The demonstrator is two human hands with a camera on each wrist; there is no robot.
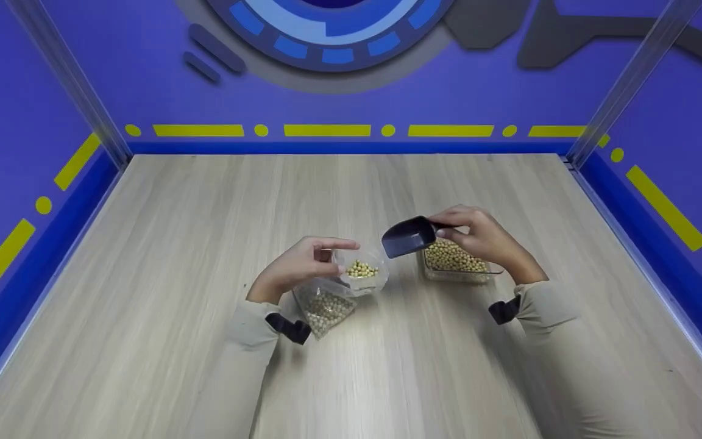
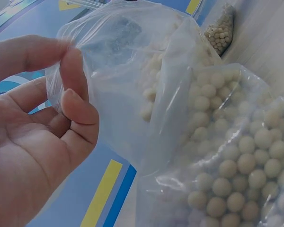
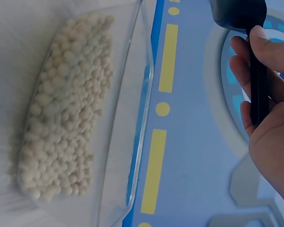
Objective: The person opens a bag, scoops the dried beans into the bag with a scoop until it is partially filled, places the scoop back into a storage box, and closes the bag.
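My left hand point(image 1: 295, 267) pinches the rim of a clear plastic bag point(image 2: 118, 90) between fingers and thumb. Pale yellow soybeans point(image 1: 361, 269) lie inside that bag, whose mouth is spread. Just in front of it, below the left wrist, lies a second clear bag point(image 1: 325, 311) full of beans. My right hand point(image 1: 484, 236) grips the handle of a black scoop point(image 1: 409, 236), raised between the open bag and a clear box. No beans show in the scoop's bowl. Under the right hand stands the clear rectangular box point(image 3: 141, 94), holding a heap of soybeans point(image 3: 68, 109).
A wood-grain tabletop point(image 1: 174, 244) carries everything. Blue panels with yellow marks point(image 1: 326, 130) enclose it at the back and both sides. Metal posts point(image 1: 77, 85) stand at the back corners. Dark straps point(image 1: 290, 329) circle both wrists.
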